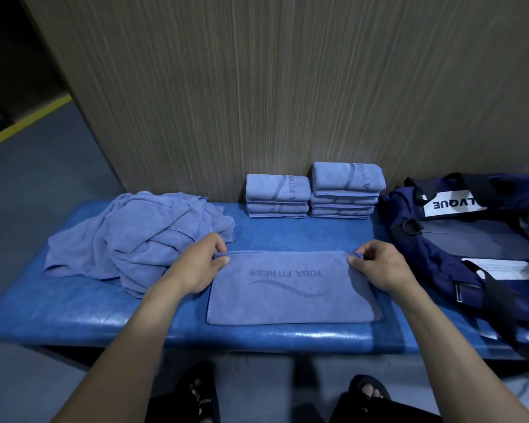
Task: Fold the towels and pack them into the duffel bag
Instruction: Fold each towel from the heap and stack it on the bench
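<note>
Half-folded towel (290, 288) flat at the front edge of the blue bench (74, 315), long axis running left to right. Left hand (196, 264) pinching its far-left corner, right hand (379, 264) pinching the far-right, both on the far edge. Next fold likely toward the near edge. Duffel bag (458, 239) at the bench's right end, nearer the right hand.
</note>
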{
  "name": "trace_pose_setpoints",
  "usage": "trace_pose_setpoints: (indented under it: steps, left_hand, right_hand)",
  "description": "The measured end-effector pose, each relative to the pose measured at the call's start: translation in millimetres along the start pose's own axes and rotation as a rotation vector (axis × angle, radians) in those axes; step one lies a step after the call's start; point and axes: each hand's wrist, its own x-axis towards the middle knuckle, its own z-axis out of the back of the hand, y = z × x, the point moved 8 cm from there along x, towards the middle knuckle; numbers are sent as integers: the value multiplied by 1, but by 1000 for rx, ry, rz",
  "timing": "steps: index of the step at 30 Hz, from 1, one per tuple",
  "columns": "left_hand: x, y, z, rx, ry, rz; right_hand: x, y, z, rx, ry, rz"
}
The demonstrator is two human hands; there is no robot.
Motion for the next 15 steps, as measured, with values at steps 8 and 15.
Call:
trace_pose_setpoints:
  steps: [8,15]
  left_hand:
    - [-13,-8,-4,-526,268,90]
    - [-29,-22,-5,-909,373,229]
  right_hand:
    - [0,3,8,367,-69,-61]
    - [1,15,2,184,-263,21]
